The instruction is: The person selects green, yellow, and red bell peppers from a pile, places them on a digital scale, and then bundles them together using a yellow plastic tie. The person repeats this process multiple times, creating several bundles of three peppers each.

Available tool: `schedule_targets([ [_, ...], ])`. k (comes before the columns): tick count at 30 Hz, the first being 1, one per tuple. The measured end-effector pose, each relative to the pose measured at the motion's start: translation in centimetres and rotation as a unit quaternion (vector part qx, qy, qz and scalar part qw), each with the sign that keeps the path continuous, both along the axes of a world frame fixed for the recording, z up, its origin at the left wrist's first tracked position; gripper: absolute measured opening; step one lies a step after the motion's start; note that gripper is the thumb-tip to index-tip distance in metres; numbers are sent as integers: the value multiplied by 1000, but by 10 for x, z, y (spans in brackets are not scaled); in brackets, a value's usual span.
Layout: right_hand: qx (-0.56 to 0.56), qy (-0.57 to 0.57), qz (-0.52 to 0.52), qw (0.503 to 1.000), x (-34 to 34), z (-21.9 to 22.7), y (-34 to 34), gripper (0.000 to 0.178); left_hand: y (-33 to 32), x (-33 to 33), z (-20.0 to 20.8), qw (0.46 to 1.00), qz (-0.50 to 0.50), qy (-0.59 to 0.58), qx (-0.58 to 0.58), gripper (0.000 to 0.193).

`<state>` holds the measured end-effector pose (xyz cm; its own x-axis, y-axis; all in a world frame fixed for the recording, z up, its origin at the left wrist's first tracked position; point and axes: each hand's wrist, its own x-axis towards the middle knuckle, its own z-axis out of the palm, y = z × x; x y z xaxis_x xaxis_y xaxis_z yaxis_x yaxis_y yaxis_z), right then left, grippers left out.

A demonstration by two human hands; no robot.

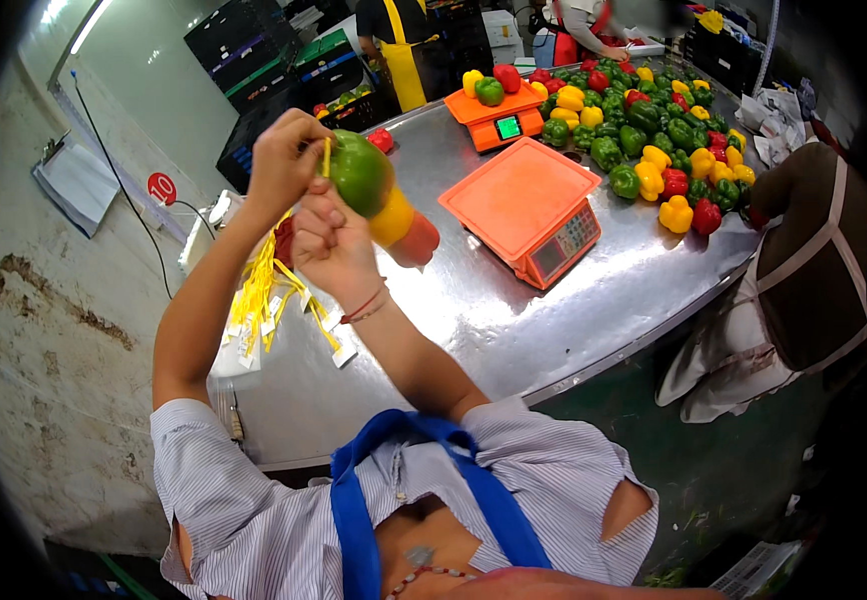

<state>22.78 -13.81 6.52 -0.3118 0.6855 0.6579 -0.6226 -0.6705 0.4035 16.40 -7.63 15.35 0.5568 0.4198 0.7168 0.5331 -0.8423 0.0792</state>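
Observation:
A pack of three bell peppers (364,172), green, yellow and red in a row, hangs in front of me over the table; they look held together by a clear wrapping. At its green end stands a short yellow tie (327,158). My left hand (289,160) is closed, pinching the tie near its top. Just below, my right hand (336,238) is closed with thumb and finger at the tie's lower end. What lies inside the right hand's curled fingers is hidden. Beneath my hands is a bunch of yellow ties with white tags (259,300).
An orange scale (522,205) stands right of the pack on the metal table (434,335). Behind it, a second orange scale (484,120) carries peppers. Loose bell peppers (654,140) pile up at the far right. A person (804,270) stands at the right edge; others stand beyond the table.

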Motion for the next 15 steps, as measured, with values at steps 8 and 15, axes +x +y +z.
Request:
schedule_targets([
  [8, 160, -88, -197, 963, -43, 61, -24, 19, -45, -27, 79, 967, -176, -132, -128, 14],
  [15, 248, -263, -479, 800, -98, 90, 3, 18, -56, -83, 103, 827, -247, -390, -321, 19],
])
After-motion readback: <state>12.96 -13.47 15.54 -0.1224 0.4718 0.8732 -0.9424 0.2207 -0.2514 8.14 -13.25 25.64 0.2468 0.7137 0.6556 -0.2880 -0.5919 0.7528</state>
